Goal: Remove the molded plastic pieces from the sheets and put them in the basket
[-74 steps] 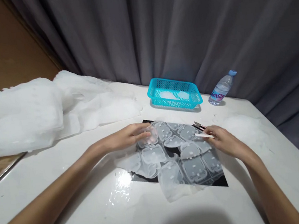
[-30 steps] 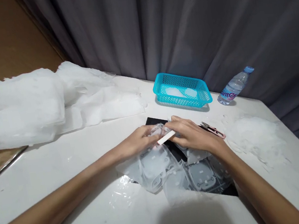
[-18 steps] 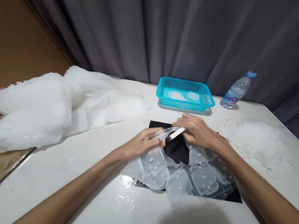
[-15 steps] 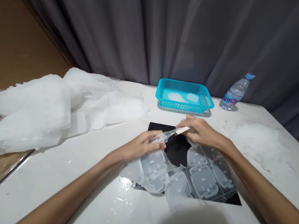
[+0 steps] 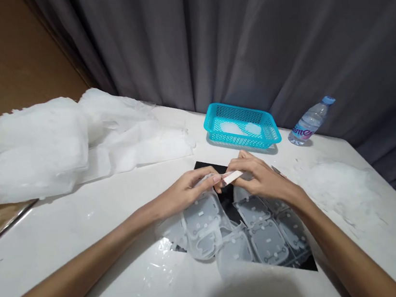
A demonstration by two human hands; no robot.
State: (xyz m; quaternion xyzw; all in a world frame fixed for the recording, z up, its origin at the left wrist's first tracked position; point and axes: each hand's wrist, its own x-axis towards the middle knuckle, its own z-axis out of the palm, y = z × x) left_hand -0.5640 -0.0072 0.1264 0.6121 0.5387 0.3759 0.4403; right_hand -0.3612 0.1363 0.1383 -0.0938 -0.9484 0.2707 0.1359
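Observation:
Over a black board (image 5: pixel 309 263) at the middle of the white table, both hands meet. A translucent plastic sheet (image 5: pixel 268 241) with rounded-square outlines lies partly on the board, torn and uneven towards its upper middle. My left hand (image 5: pixel 199 185) is closed, pinching a thin clear piece of the plastic between thumb and fingers. My right hand (image 5: pixel 257 172) is closed on a small white flat piece (image 5: pixel 233 177), whose end sticks out towards the left fingertips. The fingertips of the two hands nearly touch. How the white piece and the plastic join is hidden by the fingers.
A turquoise basket (image 5: pixel 244 140) at the back holds two whitish pieces. Right of it stands a water bottle (image 5: pixel 309 124). White translucent sheets (image 5: pixel 37 150) are heaped at left; clear scraps (image 5: pixel 345 187) lie at right. A thin object (image 5: pixel 278 172) shows behind my right hand.
My hands have come closer together, the left moving slightly right and the right slightly left with the white piece. The stretch of plastic between them has shortened.

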